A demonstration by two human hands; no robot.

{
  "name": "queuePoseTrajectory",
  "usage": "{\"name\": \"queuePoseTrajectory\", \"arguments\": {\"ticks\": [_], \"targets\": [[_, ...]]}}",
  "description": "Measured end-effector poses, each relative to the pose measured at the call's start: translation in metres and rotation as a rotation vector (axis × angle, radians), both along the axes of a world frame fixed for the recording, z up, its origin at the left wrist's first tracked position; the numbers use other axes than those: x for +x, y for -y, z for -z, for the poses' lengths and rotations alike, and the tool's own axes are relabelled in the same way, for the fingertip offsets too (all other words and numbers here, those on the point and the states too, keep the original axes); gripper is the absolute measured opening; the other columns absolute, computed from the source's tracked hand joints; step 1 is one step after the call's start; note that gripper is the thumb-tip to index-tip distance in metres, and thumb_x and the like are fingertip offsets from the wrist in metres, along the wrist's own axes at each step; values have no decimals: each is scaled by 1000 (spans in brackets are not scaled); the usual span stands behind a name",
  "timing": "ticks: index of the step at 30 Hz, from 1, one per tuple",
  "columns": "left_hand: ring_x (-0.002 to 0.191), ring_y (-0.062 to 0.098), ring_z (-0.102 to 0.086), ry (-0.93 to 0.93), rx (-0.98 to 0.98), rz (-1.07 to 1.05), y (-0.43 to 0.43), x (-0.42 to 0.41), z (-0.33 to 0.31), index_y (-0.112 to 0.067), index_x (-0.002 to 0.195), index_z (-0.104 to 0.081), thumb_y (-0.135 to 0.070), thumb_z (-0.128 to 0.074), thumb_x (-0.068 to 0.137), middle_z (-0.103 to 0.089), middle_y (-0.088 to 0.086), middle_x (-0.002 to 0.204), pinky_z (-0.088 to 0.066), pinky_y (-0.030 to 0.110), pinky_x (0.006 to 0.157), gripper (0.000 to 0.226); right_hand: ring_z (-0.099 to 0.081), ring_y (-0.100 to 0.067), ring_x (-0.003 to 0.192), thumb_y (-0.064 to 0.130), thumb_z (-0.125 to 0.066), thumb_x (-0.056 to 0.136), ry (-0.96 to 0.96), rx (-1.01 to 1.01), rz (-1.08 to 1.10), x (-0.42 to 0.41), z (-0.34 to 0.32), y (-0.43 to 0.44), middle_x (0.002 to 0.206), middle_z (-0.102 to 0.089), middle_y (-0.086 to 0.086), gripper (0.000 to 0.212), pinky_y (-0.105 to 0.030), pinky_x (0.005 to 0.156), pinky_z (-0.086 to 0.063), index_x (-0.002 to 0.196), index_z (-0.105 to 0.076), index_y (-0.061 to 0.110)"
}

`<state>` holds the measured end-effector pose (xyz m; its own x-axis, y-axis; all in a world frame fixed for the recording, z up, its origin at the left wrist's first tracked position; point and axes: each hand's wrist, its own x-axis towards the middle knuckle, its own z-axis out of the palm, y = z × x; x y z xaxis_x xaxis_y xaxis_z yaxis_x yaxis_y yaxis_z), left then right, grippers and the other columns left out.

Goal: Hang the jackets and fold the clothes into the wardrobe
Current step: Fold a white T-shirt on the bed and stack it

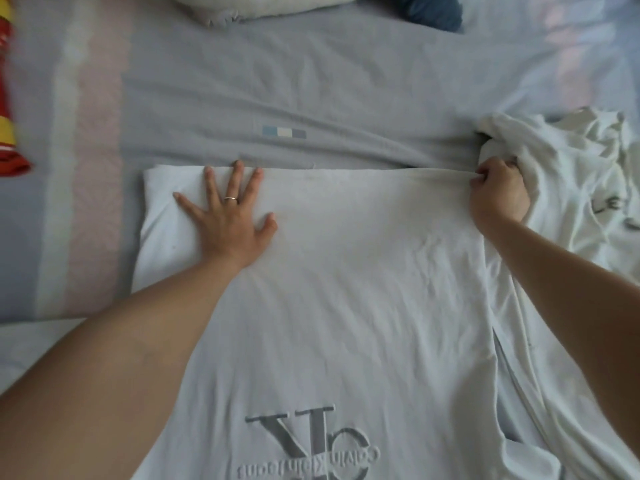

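A white T-shirt (346, 271) with a grey printed logo lies spread flat on the bed, its far hem straight across the middle of the view. My left hand (228, 220), fingers spread and wearing a ring, presses flat on the shirt's far left corner. My right hand (498, 192) is closed around the shirt's far right hem corner, pinching the fabric. A second white garment (568, 174) with dark letters lies crumpled just right of my right hand, touching the shirt's edge.
The bed is covered by a grey sheet (311, 91) with a pink-and-white striped band (93, 168) on the left. A red and yellow item (8, 98) lies at the left edge. A white pillow (263, 5) and a dark blue bundle (433, 10) sit at the far side.
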<state>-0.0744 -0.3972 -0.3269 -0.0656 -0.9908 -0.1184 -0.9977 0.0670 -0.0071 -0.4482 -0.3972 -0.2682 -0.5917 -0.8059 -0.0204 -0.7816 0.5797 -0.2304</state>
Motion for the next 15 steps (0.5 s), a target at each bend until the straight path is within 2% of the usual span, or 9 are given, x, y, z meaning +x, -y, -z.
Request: {"name": "queuePoseTrajectory", "arguments": {"ticks": [5, 7, 9, 11, 12, 13, 15], "targets": [[145, 37, -5, -14, -26, 12, 1, 2, 4, -37, 150, -12, -57, -44, 82, -9, -7, 160, -4, 80, 99, 78, -54, -36, 114, 8, -46, 93, -41, 43, 119, -1, 4, 17, 123, -58, -20, 29, -38, 90, -42, 118, -61, 4], [145, 37, -5, -16, -26, 15, 2, 1, 4, -36, 150, -12, -57, -44, 82, -8, -6, 160, -3, 80, 99, 78, -48, -35, 122, 6, -39, 96, -72, 73, 155, 11, 9, 18, 132, -51, -20, 34, -42, 96, -40, 126, -55, 3], [145, 37, -4, -21, -20, 12, 1, 1, 5, -36, 150, -11, -57, -44, 83, -7, -7, 160, -2, 80, 99, 77, -36, -33, 133, 2, -36, 94, -126, 56, 121, 32, 15, 10, 146, -36, -19, 44, -43, 107, -29, 137, -42, 6], [145, 37, -3, -22, -18, 13, 1, 1, 6, -37, 150, -11, -57, -43, 83, -7, -7, 160, -2, 80, 99, 77, -21, -31, 143, 0, -40, 88, -94, 10, -103, 62, 22, -10, 156, -21, -15, 62, -40, 115, -13, 148, -28, 10], [145, 37, -3, -20, -18, 13, 0, 1, 5, -37, 150, -10, -57, -42, 83, -6, -7, 160, -3, 80, 99, 77, -17, -31, 145, 5, -41, 89, -35, -9, -307, 80, 27, -23, 158, -19, -13, 63, -41, 117, -9, 150, -25, 12], [145, 37, -3, -18, -17, 11, 0, 2, 5, -37, 150, -10, -57, -42, 83, -6, -7, 160, -3, 80, 99, 77, -16, -31, 145, 16, -41, 91, 1, 11, -553, 96, 32, -37, 158, -19, -11, 61, -44, 117, -8, 150, -25, 14], [145, 37, -2, -7, -13, 14, 1, 1, 5, -37, 150, -10, -57, -39, 83, -5, -7, 160, -3, 80, 99, 77, -19, -31, 145, 41, -33, 93, -89, 126, -944, 103, 46, -58, 158, -21, -5, 61, -50, 116, -11, 151, -24, 24]]}}
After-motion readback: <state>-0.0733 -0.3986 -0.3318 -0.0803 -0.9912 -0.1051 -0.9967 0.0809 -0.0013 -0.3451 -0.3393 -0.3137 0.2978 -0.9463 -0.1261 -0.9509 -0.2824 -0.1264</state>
